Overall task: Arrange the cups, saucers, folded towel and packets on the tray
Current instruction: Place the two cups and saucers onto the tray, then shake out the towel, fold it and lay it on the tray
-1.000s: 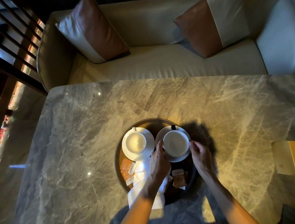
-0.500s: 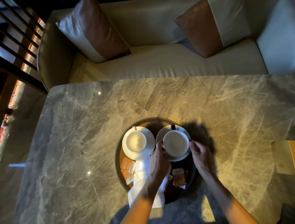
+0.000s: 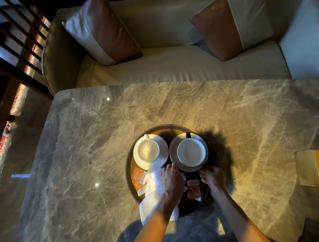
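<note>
We see the round tray (image 3: 161, 128) near the front edge of the marble table (image 3: 80, 147), with everything the task names already on it. The left cup (image 3: 146, 151) sits on the left saucer (image 3: 163, 153) and the right cup (image 3: 191, 152) on the right saucer (image 3: 174, 154), and the two saucers are side by side across the far half, nearly touching. In the near half the white towel (image 3: 153, 191) lies aslant, its lower end hanging over the tray's near rim onto the table. Two orange packets (image 3: 139, 180) lie just left of the towel and a darker packet (image 3: 194, 190) just to its right.

The left hand (image 3: 172, 179) lies over the towel, its fingers bent and their tips up by the near edge where the saucers meet. The right hand (image 3: 212, 176) has its fingers curled, with the tips at the near rim of the right saucer. We cannot tell whether either hand is pinching a rim or only touching it.

We judge the step in hand to be the final nudging of the right saucer into line with its neighbour, late in the task. What is left looks like tidying. The towel needs drawing fully inside the rim and squaring, and the packets need gathering neatly beside it. That calls for a light pull on the cloth, kept clear of the saucers so that neither cup shifts.
</note>
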Demonstrator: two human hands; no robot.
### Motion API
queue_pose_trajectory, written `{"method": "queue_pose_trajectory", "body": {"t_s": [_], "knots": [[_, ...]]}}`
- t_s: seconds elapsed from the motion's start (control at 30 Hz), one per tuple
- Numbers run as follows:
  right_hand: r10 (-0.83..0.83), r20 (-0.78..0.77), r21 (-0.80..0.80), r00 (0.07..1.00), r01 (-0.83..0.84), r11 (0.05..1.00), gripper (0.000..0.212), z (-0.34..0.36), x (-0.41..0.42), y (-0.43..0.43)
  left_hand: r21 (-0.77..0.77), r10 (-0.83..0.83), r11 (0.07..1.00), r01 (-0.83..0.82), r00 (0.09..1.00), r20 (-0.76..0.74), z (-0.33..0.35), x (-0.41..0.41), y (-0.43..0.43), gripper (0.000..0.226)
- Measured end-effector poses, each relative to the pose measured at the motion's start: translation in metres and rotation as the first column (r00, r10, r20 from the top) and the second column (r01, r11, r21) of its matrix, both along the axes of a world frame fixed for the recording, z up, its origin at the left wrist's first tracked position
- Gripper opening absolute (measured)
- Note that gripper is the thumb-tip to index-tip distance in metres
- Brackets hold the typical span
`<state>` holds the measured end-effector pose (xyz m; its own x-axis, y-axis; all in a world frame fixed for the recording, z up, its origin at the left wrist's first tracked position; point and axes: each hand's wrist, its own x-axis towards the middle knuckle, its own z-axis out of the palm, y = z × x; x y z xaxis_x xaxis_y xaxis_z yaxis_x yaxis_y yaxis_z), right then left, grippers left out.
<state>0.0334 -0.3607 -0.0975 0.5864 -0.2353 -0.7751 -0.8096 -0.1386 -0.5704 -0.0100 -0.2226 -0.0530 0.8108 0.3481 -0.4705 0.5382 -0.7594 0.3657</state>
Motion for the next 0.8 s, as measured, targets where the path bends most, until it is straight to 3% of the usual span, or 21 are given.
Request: {"method": "queue_pose_trajectory", "body": {"t_s": [0.53, 0.7, 0.8], "knots": [[0.058, 0.021, -0.012, 0.998, -0.057, 0.998, 0.021, 0.006, -0.001, 0.001, -0.077, 0.021, 0.997, -0.017, 0.998, 0.063, 0.001, -0.006, 0.007, 0.021], [0.33, 0.038, -0.321, 0.943, -0.301, 0.898, 0.017, 0.027, -0.018, 0.012, -0.052, 0.199, 0.98, -0.193, 0.937, 0.286, 0.004, -0.043, 0.021, 0.029], [0.496, 0.097, -0.43, 0.863, -0.412, 0.803, 0.019, 0.043, -0.039, 0.031, -0.034, 0.336, 0.939, -0.342, 0.895, 0.292, 0.004, -0.067, 0.037, 0.024]]}}
